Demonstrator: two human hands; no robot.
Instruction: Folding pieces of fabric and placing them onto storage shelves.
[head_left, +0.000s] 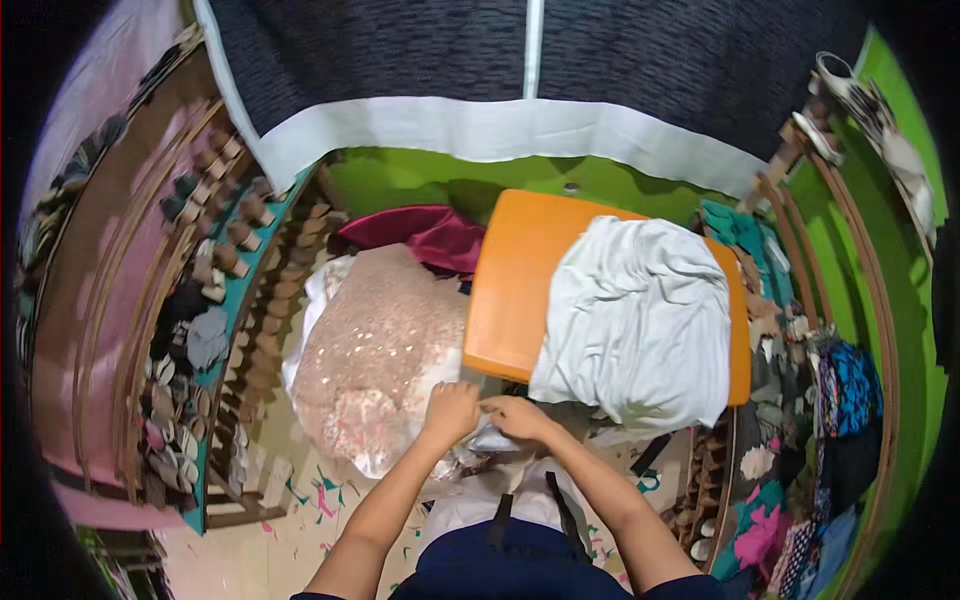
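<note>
My left hand (453,410) is closed, at the lower right edge of a peach sequined cloth (385,330) heaped in front of me. Close beside it, my right hand (515,417) is also closed, its fingers pointing toward the left one. Whatever sits between the fingers is too small or hidden to make out. Under and around the hands lies greyish-white fabric (490,440), partly covered by them. Just beyond my right hand stands an orange table (515,275) with a crumpled white cloth (640,320) spread over its right part.
Dark red satin cloth (430,238) lies behind the sequined heap. Shoe racks (225,390) line the left side. To the right are more racks with shoes and a pile of clothes (770,530). Coloured scraps (325,500) litter the floor. A dark curtain (400,60) hangs at the back.
</note>
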